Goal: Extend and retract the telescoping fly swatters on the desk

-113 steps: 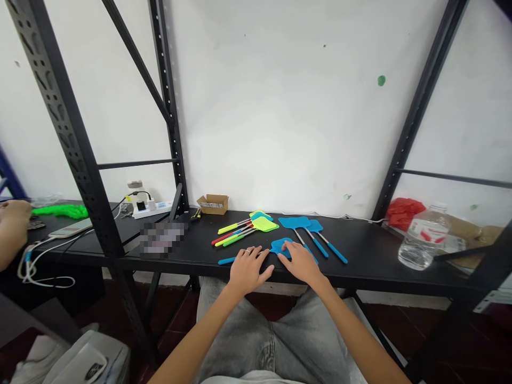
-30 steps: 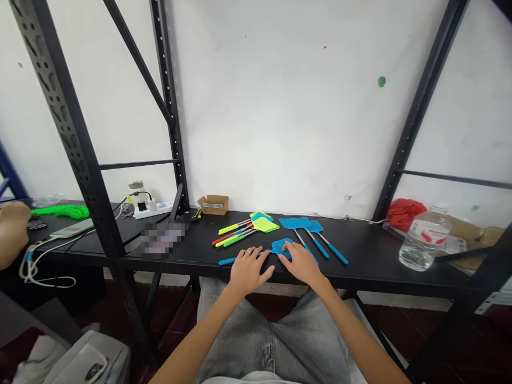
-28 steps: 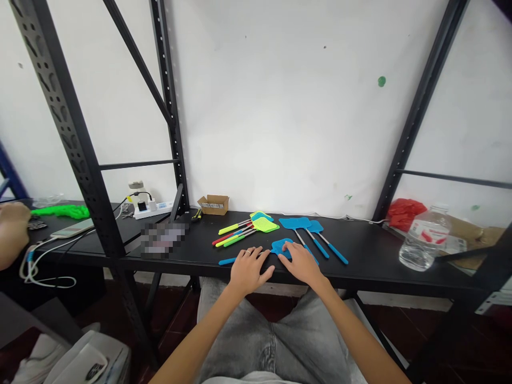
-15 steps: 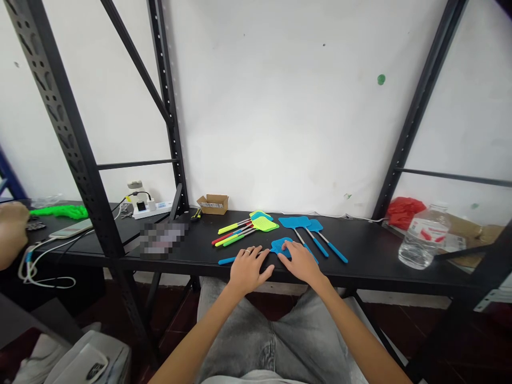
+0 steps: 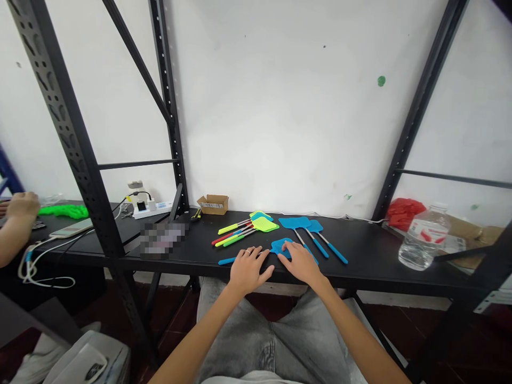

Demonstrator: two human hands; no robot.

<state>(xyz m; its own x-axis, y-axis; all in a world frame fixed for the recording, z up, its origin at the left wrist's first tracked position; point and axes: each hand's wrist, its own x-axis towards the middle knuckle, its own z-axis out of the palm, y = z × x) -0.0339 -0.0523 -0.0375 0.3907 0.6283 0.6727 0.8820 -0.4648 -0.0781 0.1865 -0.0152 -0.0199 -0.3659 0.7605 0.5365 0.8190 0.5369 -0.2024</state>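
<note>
Both hands were down at the counter's (image 5: 368,248) front edge, about mid-length. Left hand (image 5: 247,269): open, palm down, fingers spread across the shaft of a blue swatter (image 5: 281,246), ring on one finger. Right hand (image 5: 301,262): open, palm down, fingers lightly bent with the tips on that swatter's head. Neither was wrapped around anything.

That swatter lay flat, roughly parallel to the front edge, handle toward the left end, head toward the right.

Behind and right of it: three more blue swatters (image 5: 294,222), heads toward the back edge, handles angled to the front right. Two of the heads overlapped. Leftmost handle ran partly behind the right hand; contact there, can't tell.

Behind and left: a bunch of mixed-colour swatters (image 5: 265,224), heads stacked toward the middle, handles pointing at the left end; yellow, red and green grips visible.

Back left corner: small open cardboard box (image 5: 213,205), yellow-and-black item (image 5: 196,215) just beside it. Near the left end, a pixelated patch (image 5: 163,240), contents unreadable.

Right end: clear water bottle (image 5: 424,237) upright, red bag (image 5: 405,212) behind it toward the back edge.

Far left, past the upright post (image 5: 66,128): another person's hand (image 5: 23,207) near a bright green item (image 5: 64,210).
</note>
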